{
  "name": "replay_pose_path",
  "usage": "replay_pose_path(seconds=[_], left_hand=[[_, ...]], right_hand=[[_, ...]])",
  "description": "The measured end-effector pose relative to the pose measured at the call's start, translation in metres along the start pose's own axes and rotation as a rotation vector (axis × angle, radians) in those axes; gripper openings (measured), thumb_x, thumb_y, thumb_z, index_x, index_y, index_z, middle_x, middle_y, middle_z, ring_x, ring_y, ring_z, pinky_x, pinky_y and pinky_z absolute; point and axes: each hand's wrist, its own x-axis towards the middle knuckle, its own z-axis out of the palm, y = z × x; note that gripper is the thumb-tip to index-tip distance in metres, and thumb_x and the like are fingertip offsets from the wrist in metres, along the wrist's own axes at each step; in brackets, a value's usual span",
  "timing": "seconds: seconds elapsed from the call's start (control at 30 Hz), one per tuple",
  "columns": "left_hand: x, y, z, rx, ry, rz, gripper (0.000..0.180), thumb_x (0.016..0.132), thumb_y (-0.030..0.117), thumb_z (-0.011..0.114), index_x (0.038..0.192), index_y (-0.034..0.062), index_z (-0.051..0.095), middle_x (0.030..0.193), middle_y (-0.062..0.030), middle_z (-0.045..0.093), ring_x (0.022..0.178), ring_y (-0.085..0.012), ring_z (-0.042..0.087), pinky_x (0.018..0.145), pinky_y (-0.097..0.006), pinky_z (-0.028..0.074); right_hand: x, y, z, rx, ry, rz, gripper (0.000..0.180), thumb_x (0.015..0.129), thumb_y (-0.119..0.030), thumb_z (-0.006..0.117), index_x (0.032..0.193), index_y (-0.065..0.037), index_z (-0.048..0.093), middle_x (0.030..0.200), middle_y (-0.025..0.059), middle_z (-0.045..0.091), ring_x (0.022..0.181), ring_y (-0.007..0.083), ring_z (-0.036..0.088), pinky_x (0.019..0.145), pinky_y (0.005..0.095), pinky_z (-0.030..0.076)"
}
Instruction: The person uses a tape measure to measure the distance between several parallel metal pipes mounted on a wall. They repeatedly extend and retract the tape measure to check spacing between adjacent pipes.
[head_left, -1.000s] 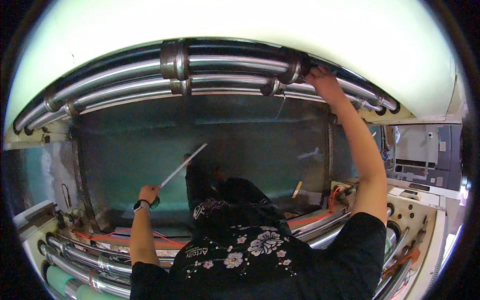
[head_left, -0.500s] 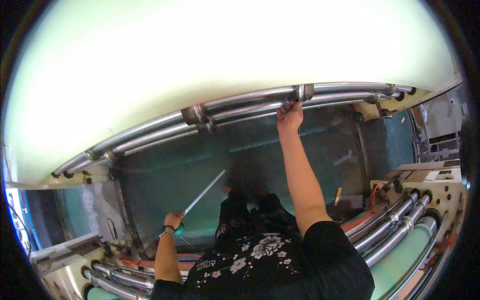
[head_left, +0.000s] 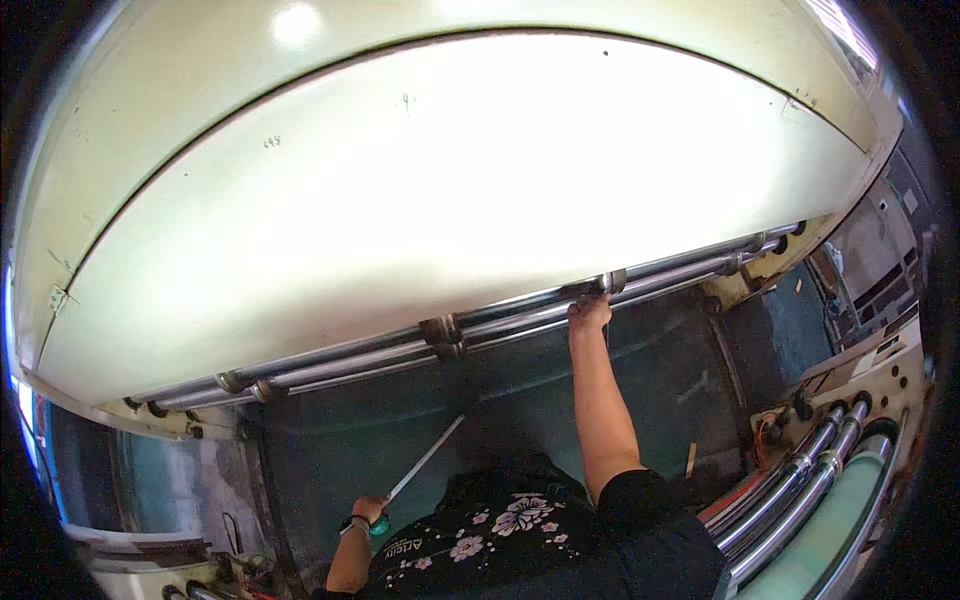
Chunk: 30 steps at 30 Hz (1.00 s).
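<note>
My left hand [head_left: 370, 509] is closed round a tape measure at the lower left. Its teal-green case [head_left: 379, 524] shows beside my fingers, and the pale blade [head_left: 425, 458] sticks out up and to the right over the dark floor. My right arm reaches forward to a pair of shiny metal rods [head_left: 540, 318] below a large cream panel. There my right hand [head_left: 590, 312] is closed, just under a ring-shaped collar [head_left: 613, 282]. What its fingers grip is hidden. Another dark collar [head_left: 441, 335] sits on the rods further left.
The cream machine panel [head_left: 480, 190] curves across the far side, brightly lit. Behind me at the lower right run more metal rods [head_left: 790, 490] and a pale green roller [head_left: 815, 530]. A small wooden strip [head_left: 691, 460] lies on the dark floor [head_left: 520, 390].
My view has tilted upward, showing more of the cream panel. My right hand stays at the rods by the collar, its fingers more tucked in. My left hand still holds the extended tape measure.
</note>
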Motion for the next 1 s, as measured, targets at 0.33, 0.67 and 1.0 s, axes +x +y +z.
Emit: replay_pose_path(seconds=[0.33, 0.67, 1.0], left_hand=[[-0.003, -0.019, -0.024, -0.098, -0.114, -0.138, 0.050, 0.080, 0.048, 0.049, 0.064, 0.0019, 0.059, 0.063, -0.0149, 0.056, 0.058, -0.0323, 0.050, 0.065, -0.046, 0.039], [0.023, 0.023, -0.072, 0.072, -0.201, 0.043, 0.040, 0.080, 0.042, 0.053, 0.082, 0.0032, 0.062, 0.089, -0.0140, 0.062, 0.079, -0.0325, 0.057, 0.071, -0.043, 0.042], [0.037, 0.074, -0.048, 0.276, -0.132, 0.196, 0.055, 0.082, 0.055, 0.042, 0.070, 0.0061, 0.065, 0.070, -0.0157, 0.061, 0.071, -0.0304, 0.059, 0.066, -0.041, 0.044]], right_hand=[[0.007, 0.014, 0.004, 0.162, 0.008, -0.147, 0.030, 0.086, -0.034, 0.042, 0.104, -0.010, 0.050, 0.094, 0.0061, 0.053, 0.081, 0.0232, 0.053, 0.062, 0.0362, 0.042], [-0.034, 0.010, -0.009, 0.058, -0.021, -0.048, 0.030, 0.090, -0.041, 0.037, 0.074, -0.015, 0.043, 0.057, -0.0021, 0.035, 0.046, 0.0110, 0.032, 0.041, 0.0248, 0.025], [-0.009, -0.028, -0.065, -0.695, -0.260, -0.597, 0.040, 0.092, -0.036, 0.039, 0.062, -0.009, 0.044, 0.058, -0.0033, 0.038, 0.054, 0.0084, 0.033, 0.049, 0.0257, 0.030]])
